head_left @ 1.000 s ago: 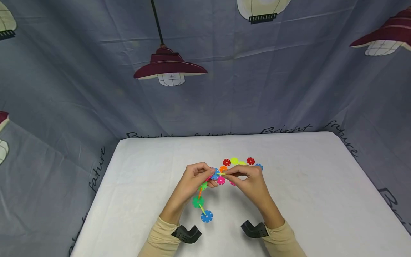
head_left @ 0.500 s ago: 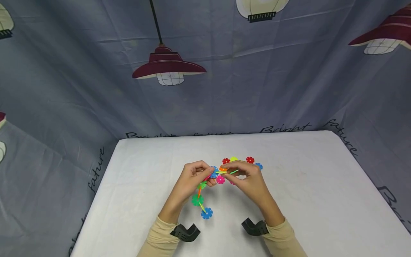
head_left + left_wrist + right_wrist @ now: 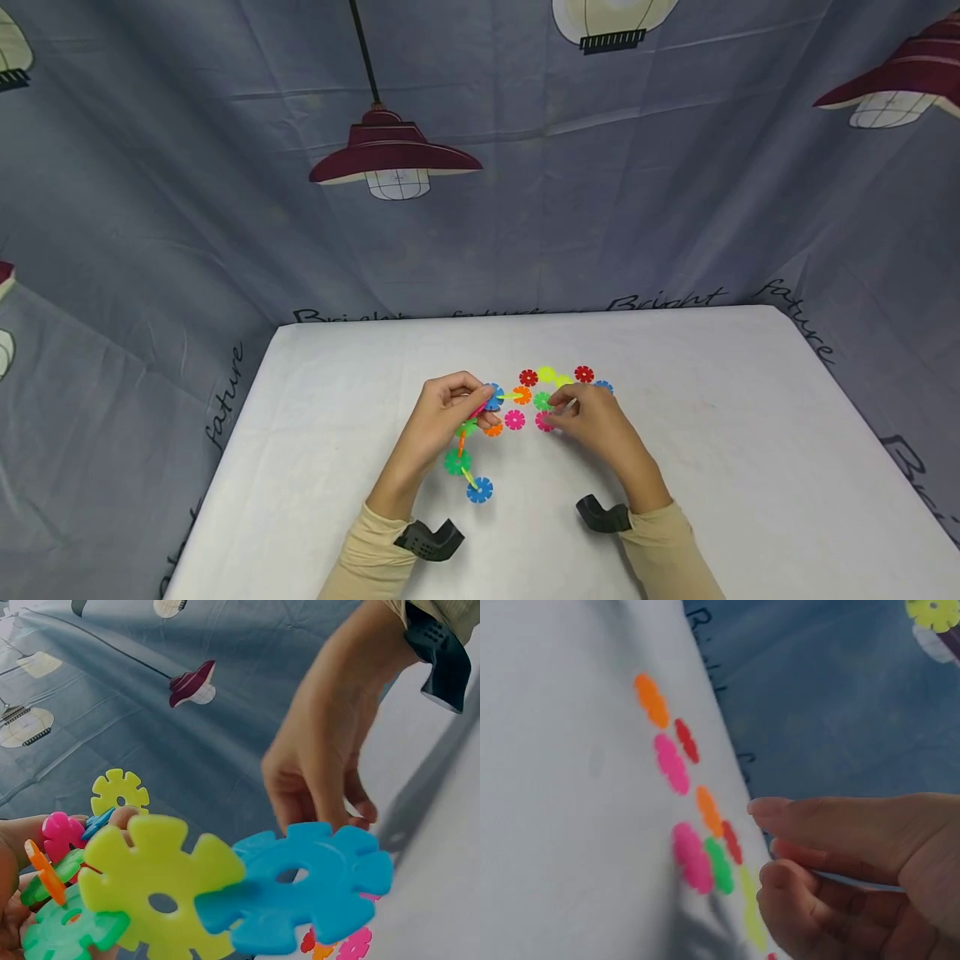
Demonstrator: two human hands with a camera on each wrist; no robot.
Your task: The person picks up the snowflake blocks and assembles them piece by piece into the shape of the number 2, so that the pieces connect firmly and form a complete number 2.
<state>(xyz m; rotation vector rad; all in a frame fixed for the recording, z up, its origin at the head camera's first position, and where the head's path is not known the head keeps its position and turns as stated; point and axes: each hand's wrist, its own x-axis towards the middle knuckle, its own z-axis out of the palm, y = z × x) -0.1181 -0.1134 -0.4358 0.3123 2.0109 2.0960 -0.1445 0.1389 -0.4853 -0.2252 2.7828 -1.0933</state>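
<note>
My left hand (image 3: 441, 417) pinches a chain of plastic snowflake discs near its upper end, above the white table. Down from that hand hang a green disc (image 3: 457, 462), a yellow disc (image 3: 161, 892) and, at the bottom, a blue disc (image 3: 480, 490). At the upper end, another yellow disc (image 3: 120, 791) is slotted onto a blue disc (image 3: 492, 397) by the fingertips. My right hand (image 3: 596, 421) holds nothing; its fingers are loosely bent, thumb apart from them, close over a loose green disc (image 3: 542, 401) and a pink disc (image 3: 544, 422).
Loose discs lie grouped beyond the hands: a red disc (image 3: 528, 378), an orange disc (image 3: 522, 396), a pink disc (image 3: 671, 763) and several others. The white table (image 3: 360, 367) ends at a grey-blue curtain (image 3: 525, 233) printed with lamps.
The right hand has let go of the yellow disc, which stays on the chain's blue disc, and has moved right toward the loose discs. The left hand has shifted slightly left with the chain.
</note>
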